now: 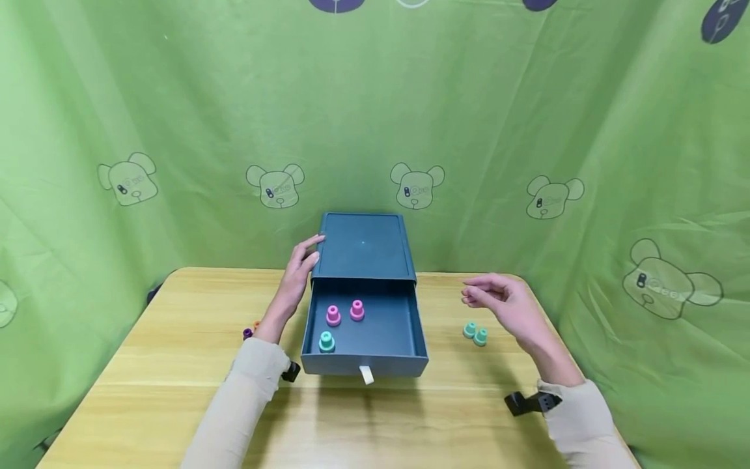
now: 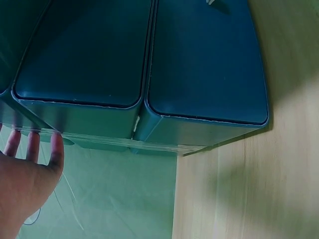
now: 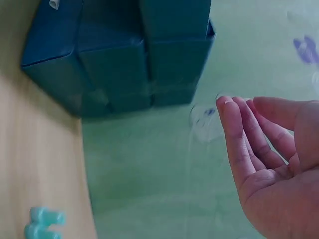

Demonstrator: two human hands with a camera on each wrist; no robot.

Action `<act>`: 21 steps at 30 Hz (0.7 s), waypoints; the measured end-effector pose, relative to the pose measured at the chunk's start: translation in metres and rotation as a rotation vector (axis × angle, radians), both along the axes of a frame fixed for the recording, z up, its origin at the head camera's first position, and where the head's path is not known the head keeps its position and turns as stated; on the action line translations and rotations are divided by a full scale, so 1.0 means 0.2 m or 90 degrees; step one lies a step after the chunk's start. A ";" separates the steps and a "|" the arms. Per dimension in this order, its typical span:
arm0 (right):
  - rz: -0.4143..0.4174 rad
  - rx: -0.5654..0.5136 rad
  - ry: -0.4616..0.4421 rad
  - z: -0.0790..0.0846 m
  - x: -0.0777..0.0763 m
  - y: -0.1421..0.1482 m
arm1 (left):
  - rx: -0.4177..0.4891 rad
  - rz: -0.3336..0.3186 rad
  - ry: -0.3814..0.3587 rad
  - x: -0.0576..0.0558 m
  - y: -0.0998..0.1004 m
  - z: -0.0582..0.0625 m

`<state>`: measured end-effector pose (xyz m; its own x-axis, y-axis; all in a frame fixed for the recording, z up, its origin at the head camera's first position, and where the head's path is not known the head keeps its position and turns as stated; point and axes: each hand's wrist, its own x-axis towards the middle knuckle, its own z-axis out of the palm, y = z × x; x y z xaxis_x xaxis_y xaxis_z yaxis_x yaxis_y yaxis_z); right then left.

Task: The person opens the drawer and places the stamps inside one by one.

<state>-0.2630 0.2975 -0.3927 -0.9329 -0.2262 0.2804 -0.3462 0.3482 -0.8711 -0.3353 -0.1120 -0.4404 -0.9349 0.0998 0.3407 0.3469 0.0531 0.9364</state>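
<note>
A dark blue drawer cabinet [image 1: 364,247] stands at the back of the table with its top drawer [image 1: 413,319] pulled out. Inside the drawer are two pink stepped pegs, one on the left [image 1: 333,316] and one near the middle [image 1: 357,311], plus a teal peg [image 1: 326,342] by the front left corner. My left hand [image 1: 297,273] rests its extended fingers [image 2: 57,152] against the cabinet's left side. In the air right of the drawer is my right hand [image 1: 506,303], fingers loosely bent, nothing visible between them. Below it, two teal pegs [image 1: 480,337] stand on the table.
A purple peg [image 1: 247,334] and an orange piece [image 1: 256,324] are partly hidden behind my left forearm. A white pull tab [image 1: 366,374] hangs from the drawer front, which juts out above the wooden table [image 1: 176,365]. Green curtain [image 1: 486,130] surrounds the back and sides.
</note>
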 end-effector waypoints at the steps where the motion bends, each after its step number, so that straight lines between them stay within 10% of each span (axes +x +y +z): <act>1: -0.005 -0.006 -0.005 -0.02 -0.01 0.02 | 0.001 0.000 0.003 -0.02 0.00 -0.02; 21: -0.202 0.173 -0.112 -0.46 -0.08 0.43 | 0.017 0.016 0.025 -0.09 0.00 -0.11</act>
<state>-0.2787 0.3845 -0.4856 -0.9960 0.0359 0.0817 -0.0401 0.6376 -0.7694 -0.3541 -0.1126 -0.4617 -0.9226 0.0674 0.3798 0.3827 0.0374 0.9231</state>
